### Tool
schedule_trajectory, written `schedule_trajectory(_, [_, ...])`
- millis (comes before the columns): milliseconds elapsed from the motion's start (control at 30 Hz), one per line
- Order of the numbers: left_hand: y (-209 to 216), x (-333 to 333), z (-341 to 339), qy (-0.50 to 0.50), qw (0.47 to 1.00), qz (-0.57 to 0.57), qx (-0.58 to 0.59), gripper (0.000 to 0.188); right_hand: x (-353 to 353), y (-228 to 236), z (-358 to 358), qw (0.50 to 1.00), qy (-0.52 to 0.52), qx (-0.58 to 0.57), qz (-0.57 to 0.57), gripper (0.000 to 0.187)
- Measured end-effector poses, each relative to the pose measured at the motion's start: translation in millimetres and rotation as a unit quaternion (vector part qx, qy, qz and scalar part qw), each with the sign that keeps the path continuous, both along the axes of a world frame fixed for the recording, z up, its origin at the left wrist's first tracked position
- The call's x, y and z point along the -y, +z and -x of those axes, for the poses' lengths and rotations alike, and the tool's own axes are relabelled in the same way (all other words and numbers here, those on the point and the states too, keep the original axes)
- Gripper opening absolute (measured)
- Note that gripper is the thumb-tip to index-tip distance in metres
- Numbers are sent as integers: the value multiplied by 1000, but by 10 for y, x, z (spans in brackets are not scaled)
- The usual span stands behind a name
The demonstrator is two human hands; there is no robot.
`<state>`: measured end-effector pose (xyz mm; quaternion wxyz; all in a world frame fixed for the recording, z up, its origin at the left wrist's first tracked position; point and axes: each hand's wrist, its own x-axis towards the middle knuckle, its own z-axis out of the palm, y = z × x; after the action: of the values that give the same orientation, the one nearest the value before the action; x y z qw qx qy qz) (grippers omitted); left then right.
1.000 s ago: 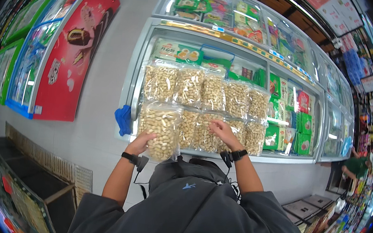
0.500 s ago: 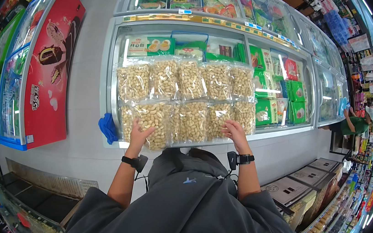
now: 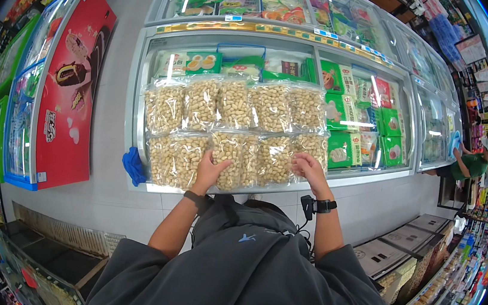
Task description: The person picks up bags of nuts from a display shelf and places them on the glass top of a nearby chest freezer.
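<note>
Currently left hand [image 3: 210,171] lies flat, fingers spread, on a front-row nut bag [image 3: 228,160]; right hand [image 3: 310,167] grips the end bag [image 3: 310,148]. Bags are clear, full of pale nuts, two rows on the freezer [image 3: 140,110] lid. Blue cloth [image 3: 134,166] just left; green packs [image 3: 345,113] under glass.

Peanut bags [image 3: 231,130]: clear glossy plastic film, crinkled, w/ glare streaks. Freezer lid [image 3: 349,74]: smooth glass, reflective; frame looks pale metal. Red freezer [image 3: 73,91]: glossy printed panel. Blue rag [image 3: 133,166]: soft cloth. Shirt [image 3: 253,286]: matt grey fabric. Floor [image 3: 94,196]: smooth, semi-gloss.
</note>
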<state>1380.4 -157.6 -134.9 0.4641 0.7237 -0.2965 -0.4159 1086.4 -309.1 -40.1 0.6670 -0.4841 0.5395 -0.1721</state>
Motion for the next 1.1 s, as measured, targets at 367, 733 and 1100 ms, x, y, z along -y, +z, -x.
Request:
schedule_trajectory(367, [383, 88, 465, -199, 854, 110, 469, 53, 135, 94, 1187, 995, -79, -20, 52, 33])
schedule_trajectory(733, [402, 323, 948, -145, 845, -19, 515, 54, 79, 88, 2548, 977, -125, 5, 172, 32])
schedule_trajectory(1100, [920, 608, 1189, -420, 836, 36, 350, 35, -1407, 1071, 2943, 912, -314, -121, 237, 30])
